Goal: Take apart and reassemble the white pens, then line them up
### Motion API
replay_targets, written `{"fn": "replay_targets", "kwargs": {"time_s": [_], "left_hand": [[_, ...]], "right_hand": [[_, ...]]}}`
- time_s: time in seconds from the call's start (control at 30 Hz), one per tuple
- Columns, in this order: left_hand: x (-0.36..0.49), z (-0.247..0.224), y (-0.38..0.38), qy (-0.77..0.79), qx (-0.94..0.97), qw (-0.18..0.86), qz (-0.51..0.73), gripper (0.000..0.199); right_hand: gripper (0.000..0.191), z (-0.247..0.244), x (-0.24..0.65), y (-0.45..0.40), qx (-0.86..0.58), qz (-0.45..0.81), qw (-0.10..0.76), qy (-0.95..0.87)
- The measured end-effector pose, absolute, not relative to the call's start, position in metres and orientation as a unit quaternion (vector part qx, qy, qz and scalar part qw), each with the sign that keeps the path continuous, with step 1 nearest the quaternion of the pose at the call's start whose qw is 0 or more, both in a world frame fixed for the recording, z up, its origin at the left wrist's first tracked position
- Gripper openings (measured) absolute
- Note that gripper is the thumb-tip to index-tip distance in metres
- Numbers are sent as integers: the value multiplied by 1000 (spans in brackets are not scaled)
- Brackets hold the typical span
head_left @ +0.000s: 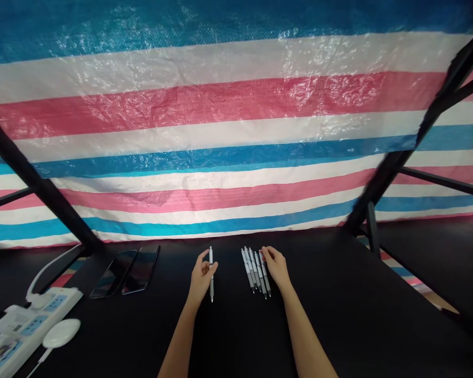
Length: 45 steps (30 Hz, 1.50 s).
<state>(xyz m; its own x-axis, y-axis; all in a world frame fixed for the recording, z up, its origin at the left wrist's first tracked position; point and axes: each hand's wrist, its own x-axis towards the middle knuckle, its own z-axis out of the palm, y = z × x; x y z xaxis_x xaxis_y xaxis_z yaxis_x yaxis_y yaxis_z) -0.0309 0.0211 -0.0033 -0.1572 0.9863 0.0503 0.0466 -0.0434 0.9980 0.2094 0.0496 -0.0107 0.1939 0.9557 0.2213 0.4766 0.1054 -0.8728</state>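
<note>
One pen (212, 281), left hand (199, 277) pinching, right hand (276, 266) touching pens (260, 275)

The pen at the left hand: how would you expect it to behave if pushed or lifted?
The pen is probably stiff, as it looks straight. Being so slim, it is likely light. Pushed sideways, its narrow, seemingly round shape might roll across the flat black table.

Glare speckles striped sheet (236, 100) — black tabletop (236, 336) dim, detail soft, edges stretched.
</note>
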Motion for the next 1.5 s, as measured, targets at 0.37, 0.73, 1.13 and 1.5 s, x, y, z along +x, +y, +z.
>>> {"fn": "replay_targets", "kwargs": {"time_s": [0.37,0.73,1.13,1.5], "left_hand": [[-45,-7,18,662,581,191,433,38],[-44,-9,18,717,619,85,309,24],[-47,-13,18,692,605,77,387,25],[-36,-8,12,592,649,57,474,29]], "right_hand": [[35,-4,209,45,-666,170,379,-620],[11,-4,208,42,-716,147,262,-630],[14,-2,198,38,-768,73,244,-587],[26,1,189,38,-581,106,401,-700]]}}
